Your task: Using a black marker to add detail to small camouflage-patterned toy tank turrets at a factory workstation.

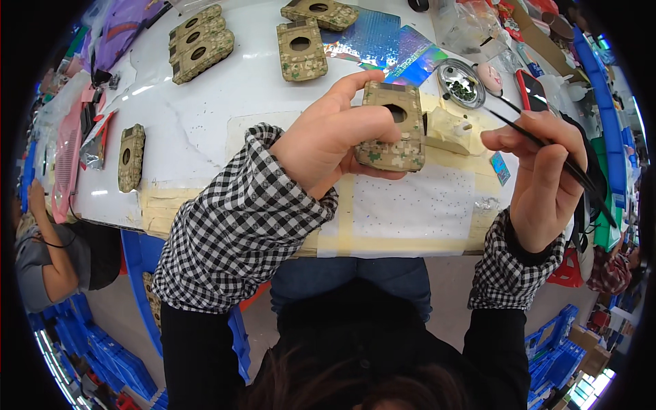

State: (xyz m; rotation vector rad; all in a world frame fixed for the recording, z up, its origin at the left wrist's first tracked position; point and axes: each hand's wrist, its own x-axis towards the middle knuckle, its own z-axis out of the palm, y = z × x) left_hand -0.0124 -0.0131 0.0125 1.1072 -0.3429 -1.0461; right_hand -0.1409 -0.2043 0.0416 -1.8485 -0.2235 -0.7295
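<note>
My left hand (pixel 321 140) grips a camouflage toy tank hull (pixel 412 147) with a round hole in its top. The thumb reaches across the hull to the edge of that hole. In my right hand (pixel 550 178) I hold black tweezers (pixel 511 123), their tips slanting up and left toward a round clear dish (pixel 447 67). Small dark green pieces (pixel 463 91) lie in the dish. Between my hands, just right of the hull, a tape-covered block (pixel 444 135) with a short white peg rests on the table.
More camouflage hulls (pixel 301 65) lie at the back, and one hull (pixel 131 158) lies at far left. Shiny foil sheets (pixel 372 37), a red-edged phone-like device (pixel 531 90) and plastic bags (pixel 465 26) cover the back right. Dotted white paper (pixel 410 212) is taped at the front edge. Another person (pixel 51 239) sits at left.
</note>
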